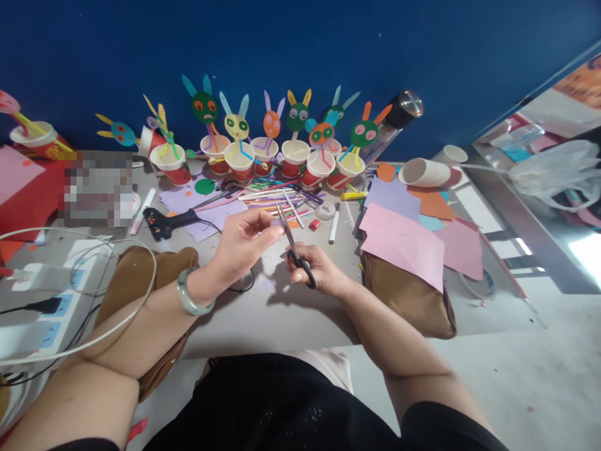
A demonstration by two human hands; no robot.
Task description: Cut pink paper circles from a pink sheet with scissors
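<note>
Black-handled scissors [301, 262] are in my right hand [319, 269], its fingers around the handles. Their blades point up and away, close to the fingertips of my left hand [248, 241]. Thumb and fingers of that hand are pinched together; a hint of pale purple shows by the tips, too small to make out. Beyond both hands lies a pile of coloured sticks [267, 202]. A black glue gun [171, 220] rests left of my left hand, partly over purple paper [206, 228].
Several paper cups [239, 164] with rabbit-faced paper figures stand along the blue wall. Coloured paper sheets [404, 241] cover a brown cushion at right. A flask [399, 119] leans behind. A power strip [61, 294] with cables sits at left. A marker [334, 225] lies ahead.
</note>
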